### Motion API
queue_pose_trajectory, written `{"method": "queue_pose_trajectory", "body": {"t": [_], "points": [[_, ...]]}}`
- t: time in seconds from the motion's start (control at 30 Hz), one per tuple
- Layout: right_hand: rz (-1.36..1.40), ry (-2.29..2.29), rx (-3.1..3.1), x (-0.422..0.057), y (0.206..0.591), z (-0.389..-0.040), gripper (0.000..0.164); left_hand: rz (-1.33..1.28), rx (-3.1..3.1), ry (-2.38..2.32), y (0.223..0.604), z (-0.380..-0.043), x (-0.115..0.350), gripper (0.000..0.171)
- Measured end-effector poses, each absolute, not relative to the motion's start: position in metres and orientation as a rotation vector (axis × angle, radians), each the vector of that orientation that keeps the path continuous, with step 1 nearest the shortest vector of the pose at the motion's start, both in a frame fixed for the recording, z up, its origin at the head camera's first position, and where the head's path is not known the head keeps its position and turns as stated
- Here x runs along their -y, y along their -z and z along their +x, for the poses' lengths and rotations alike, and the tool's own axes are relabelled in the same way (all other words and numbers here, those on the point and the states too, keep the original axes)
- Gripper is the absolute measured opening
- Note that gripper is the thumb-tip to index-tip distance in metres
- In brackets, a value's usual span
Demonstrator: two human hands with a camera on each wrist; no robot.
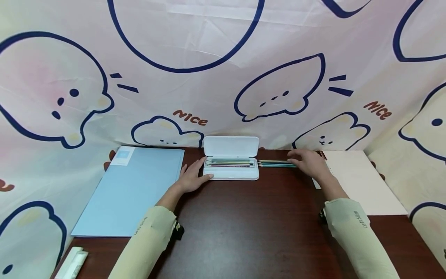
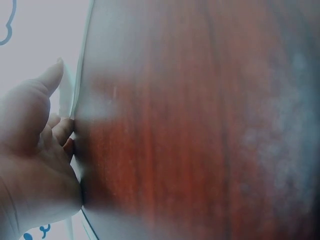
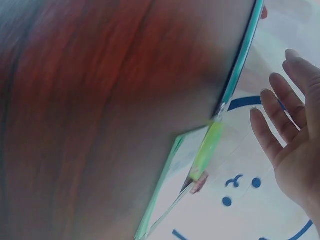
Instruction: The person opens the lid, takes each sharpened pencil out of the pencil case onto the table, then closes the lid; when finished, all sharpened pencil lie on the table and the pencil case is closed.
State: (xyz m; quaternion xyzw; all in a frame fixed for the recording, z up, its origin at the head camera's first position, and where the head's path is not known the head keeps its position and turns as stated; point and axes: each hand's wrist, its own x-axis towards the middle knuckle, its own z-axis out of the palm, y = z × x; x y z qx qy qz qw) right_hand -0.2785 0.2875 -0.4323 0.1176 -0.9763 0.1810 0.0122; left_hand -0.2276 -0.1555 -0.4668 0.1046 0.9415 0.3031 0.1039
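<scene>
A white pencil case (image 1: 231,176) lies with its lid (image 1: 231,146) raised at the back of the table. Several pencils (image 1: 230,163) rest inside. My left hand (image 1: 189,179) is at the case's left side, thumb at the front corner and fingers along the edge. To the right of the case, more pencils (image 1: 275,164) lie side by side on the table. Their right ends are hidden under my right hand (image 1: 308,164). In the right wrist view, a teal pencil (image 3: 242,57) ends in a lime-green eraser (image 3: 207,150), and my fingers are spread loosely beside it.
A blue folder (image 1: 139,190) with a pale label lies at the left. On the right is a spiral-bound pad (image 1: 362,186), partly behind my right hand and sleeve. A small white block-like item (image 1: 72,263) sits at the near left. A printed cloth (image 1: 209,93) rises behind the table.
</scene>
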Motion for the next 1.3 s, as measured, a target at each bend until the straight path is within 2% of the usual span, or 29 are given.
{"method": "queue_pose_trajectory", "body": {"t": [0.43,0.87,1.3], "points": [[0.505,-0.672,2.984,-0.246,0.428,-0.281,0.031,0.323,-2.771,-0.886,0.466,-0.228,0.151,0.084],[0.608,-0.835,2.952,-0.191,0.439,-0.279,0.024,0.310,-2.769,-0.899,0.472,-0.227,0.155,0.084],[0.684,-0.798,3.010,-0.168,0.441,-0.281,0.022,0.293,-2.744,-0.894,0.468,-0.228,0.155,0.085]]}}
